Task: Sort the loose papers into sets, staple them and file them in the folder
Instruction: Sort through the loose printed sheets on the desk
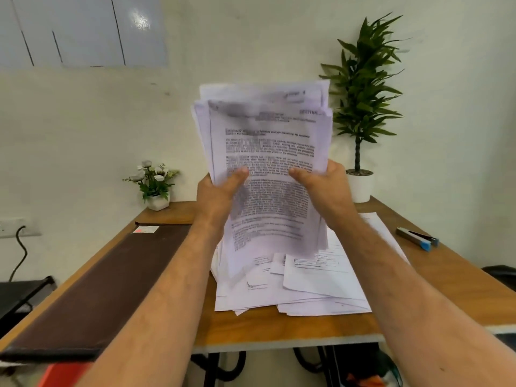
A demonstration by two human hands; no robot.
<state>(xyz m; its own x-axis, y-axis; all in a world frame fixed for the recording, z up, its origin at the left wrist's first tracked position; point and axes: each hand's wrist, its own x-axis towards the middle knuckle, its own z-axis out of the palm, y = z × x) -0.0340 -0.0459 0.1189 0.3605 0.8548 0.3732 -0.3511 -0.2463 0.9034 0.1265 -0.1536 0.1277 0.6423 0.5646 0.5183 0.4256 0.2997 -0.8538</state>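
I hold a thick stack of printed papers (265, 152) upright above the table, its sheets uneven at the top. My left hand (217, 191) grips its left side with the thumb across the front page. My right hand (321, 185) grips the right side the same way. Beneath the stack, more loose papers (307, 283) lie spread in a messy pile on the wooden table (279, 325). A dark brown folder (111, 277) lies closed along the table's left side. A grey and blue stapler (417, 238) rests at the right.
A small white pot of flowers (155, 185) stands at the table's back left. A tall potted plant (363, 107) stands at the back right. A black chair (19, 294) sits left of the table, and a dark object (499, 275) lies at the right edge.
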